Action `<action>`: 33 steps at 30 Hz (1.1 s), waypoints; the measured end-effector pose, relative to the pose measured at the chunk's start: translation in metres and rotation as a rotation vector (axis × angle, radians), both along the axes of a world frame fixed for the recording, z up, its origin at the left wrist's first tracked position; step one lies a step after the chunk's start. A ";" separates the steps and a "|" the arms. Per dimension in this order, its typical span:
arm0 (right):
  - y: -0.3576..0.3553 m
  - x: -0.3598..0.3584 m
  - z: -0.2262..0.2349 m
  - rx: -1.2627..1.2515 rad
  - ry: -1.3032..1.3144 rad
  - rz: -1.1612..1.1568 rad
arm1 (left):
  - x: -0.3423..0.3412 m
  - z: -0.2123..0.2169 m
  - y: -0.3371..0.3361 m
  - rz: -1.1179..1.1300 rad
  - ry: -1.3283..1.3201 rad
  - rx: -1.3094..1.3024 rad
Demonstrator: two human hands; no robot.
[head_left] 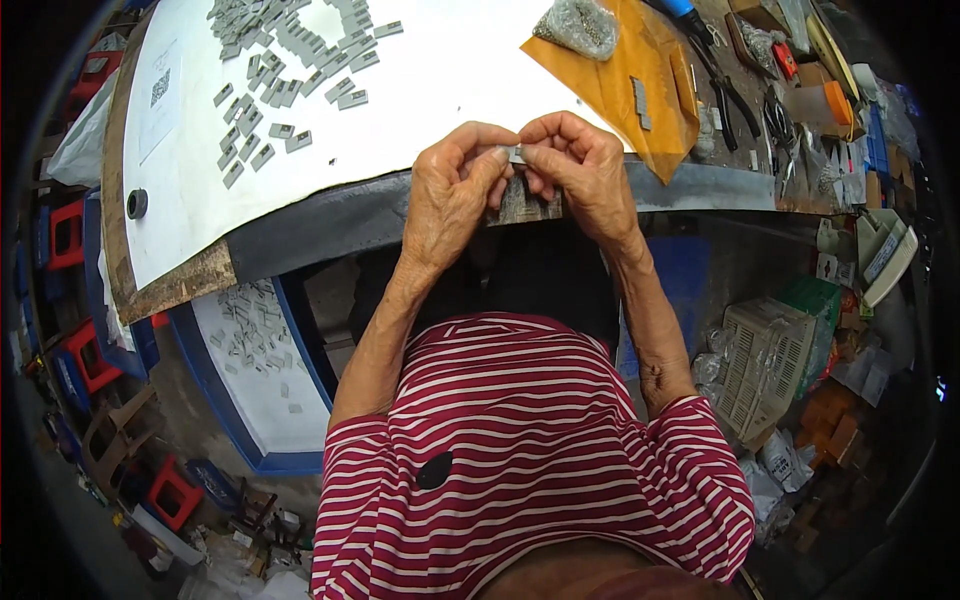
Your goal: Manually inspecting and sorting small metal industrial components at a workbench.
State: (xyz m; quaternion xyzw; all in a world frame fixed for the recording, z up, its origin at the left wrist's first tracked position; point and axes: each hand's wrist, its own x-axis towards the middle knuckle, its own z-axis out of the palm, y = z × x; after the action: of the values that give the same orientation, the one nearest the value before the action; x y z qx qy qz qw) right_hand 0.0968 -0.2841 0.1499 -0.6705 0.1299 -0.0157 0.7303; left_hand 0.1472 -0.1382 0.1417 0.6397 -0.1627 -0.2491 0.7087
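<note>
Both left hand (pixel 446 192) and right hand (pixel 592 172) pinch one small grey rectangular piece (pixel 516 155), fingers curled in. Many grey rectangular pieces (pixel 290 94) lie on flat white sheet (pixel 420 110)

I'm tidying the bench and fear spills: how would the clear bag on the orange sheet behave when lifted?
The bag would probably sag and shift: its thin plastic is crinkled around many small pieces. It may be heavy for its size, as they look metallic. Rolling seems unlikely, given its slumped shape.

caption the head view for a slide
Left hand and right hand pinch a small grey piece at the table's edge, similar pieces scattered nearby.
</note>
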 end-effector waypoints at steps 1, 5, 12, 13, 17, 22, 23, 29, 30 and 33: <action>0.000 0.000 -0.001 -0.001 -0.001 0.000 | 0.000 0.000 0.000 0.011 0.022 -0.021; 0.004 -0.001 -0.004 0.036 -0.021 -0.033 | -0.001 0.003 0.001 0.017 0.024 -0.034; 0.010 -0.002 -0.003 0.044 -0.017 -0.135 | -0.004 0.008 0.000 0.034 0.093 -0.090; 0.010 -0.002 -0.003 0.045 -0.017 -0.136 | -0.003 0.009 0.001 0.033 0.076 -0.060; 0.008 0.001 -0.002 0.012 -0.019 -0.111 | -0.001 0.003 0.002 0.035 -0.059 0.010; 0.005 0.004 -0.004 0.074 -0.077 -0.051 | 0.004 0.005 0.005 0.076 -0.218 0.155; 0.005 0.005 -0.004 0.084 -0.092 -0.043 | 0.005 0.005 0.005 0.088 -0.248 0.176; 0.004 0.009 -0.002 0.057 -0.126 -0.013 | 0.013 0.011 0.005 0.128 -0.549 0.251; 0.004 0.010 -0.003 0.070 -0.124 -0.013 | 0.014 0.011 0.006 0.123 -0.555 0.247; 0.004 0.014 -0.006 0.110 -0.141 -0.022 | 0.018 0.014 0.005 0.138 -0.610 0.291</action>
State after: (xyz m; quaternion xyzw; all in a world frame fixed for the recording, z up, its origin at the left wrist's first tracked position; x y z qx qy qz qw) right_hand 0.1104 -0.2801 0.1437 -0.6253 0.0861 -0.0636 0.7730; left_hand 0.1648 -0.1329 0.1561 0.7887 -0.2862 -0.0183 0.5439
